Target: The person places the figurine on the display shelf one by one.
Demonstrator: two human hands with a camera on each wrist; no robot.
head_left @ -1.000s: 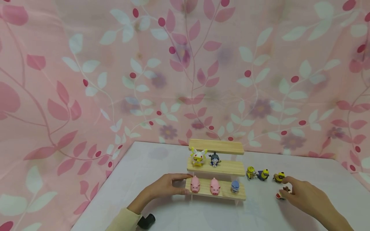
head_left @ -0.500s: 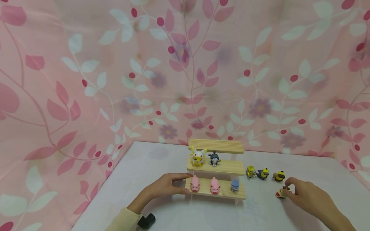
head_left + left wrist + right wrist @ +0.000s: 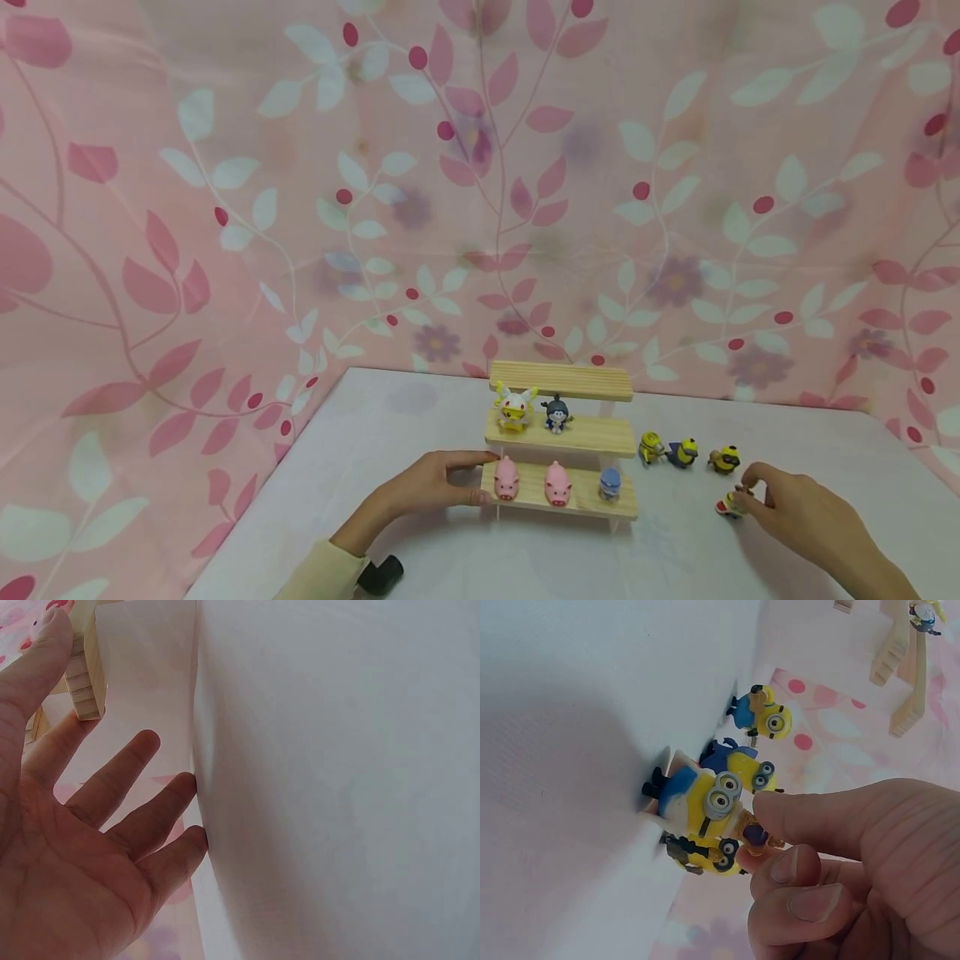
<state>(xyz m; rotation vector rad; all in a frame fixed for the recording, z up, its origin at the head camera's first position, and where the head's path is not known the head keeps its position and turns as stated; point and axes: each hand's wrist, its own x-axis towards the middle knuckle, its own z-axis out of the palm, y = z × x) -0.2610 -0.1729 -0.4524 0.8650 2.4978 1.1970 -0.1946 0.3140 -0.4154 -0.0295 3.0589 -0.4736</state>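
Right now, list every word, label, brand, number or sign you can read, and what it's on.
No readable text. The crowned figure the right hand pinches shows none; the backdrop has only a plant pattern. Any marking on the blue figure is too small to read.

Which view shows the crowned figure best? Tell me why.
The right wrist view: the crowned figure appears large there, goggles plain, with the right hand pinching its crown. The head view shows it small and partly covered by that hand; the left wrist view misses it.
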